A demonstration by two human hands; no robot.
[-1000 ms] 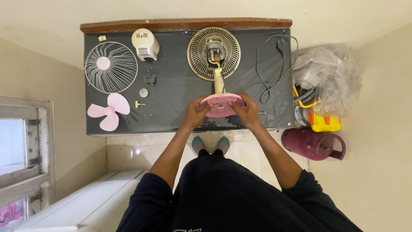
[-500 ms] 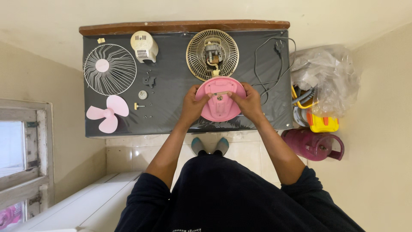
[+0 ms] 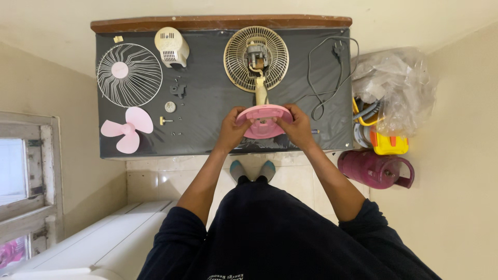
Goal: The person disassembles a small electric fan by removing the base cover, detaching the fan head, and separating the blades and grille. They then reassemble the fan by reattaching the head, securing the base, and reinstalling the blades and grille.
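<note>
Head view. Item: pink fan base (image 3: 263,121), near front edge of dark desk (image 3: 207,140), joined by cream stem to rear grille (image 3: 256,58) lying flat. Left hand (image 3: 232,129) and right hand (image 3: 297,127) clasp its two sides. Handling, advised: even grip, keep stem in line. Room: bare mat left of base; power cord (image 3: 324,78) close right; small screws (image 3: 176,124) left.

Pink fan base (image 3: 263,120) sitting on dark grey table (image 3: 207,140); pink blade (image 3: 127,129) lying at 9 o'clock; white grille (image 3: 129,74) beside; cream cage (image 3: 256,58) showing at 12; magenta jug (image 3: 374,169), yellow box (image 3: 390,144) glowing at 3.
</note>
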